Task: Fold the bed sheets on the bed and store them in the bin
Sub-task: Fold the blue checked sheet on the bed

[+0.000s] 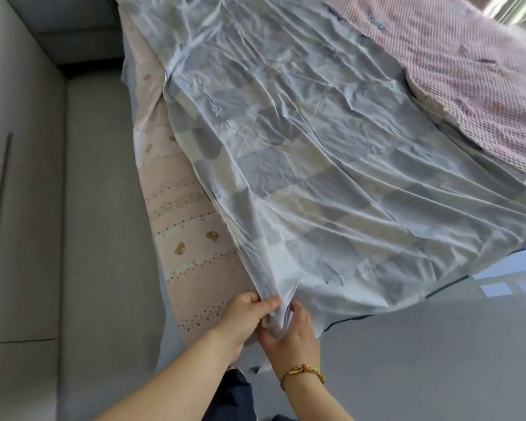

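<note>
Now: both hands on one corner of the blue sheet

Up close, at the bottom of the view, my left hand and right hand meet at the near edge of the bed. Both grasp the same bunched corner of a pale blue checked sheet. My left fingers curl over the bunch from the left, with the thumb on top. My right fingers wrap it from the right and below. The two hands almost touch, with the fabric pinched between them. A gold and red braided bracelet sits on my right wrist.

From the corner I hold, the blue sheet fans out away from me. It lies wrinkled across most of the bed, and creases radiate from my grip. Its right edge hangs past the side of the bed, above a glossy grey floor.

Under the blue sheet, along its left side, a strip of pink bear-print bedding shows, with rows of dots and small flowers. At the far right, a pink-and-white textured sheet lies on the bed, and its near edge touches the blue sheet.
</note>
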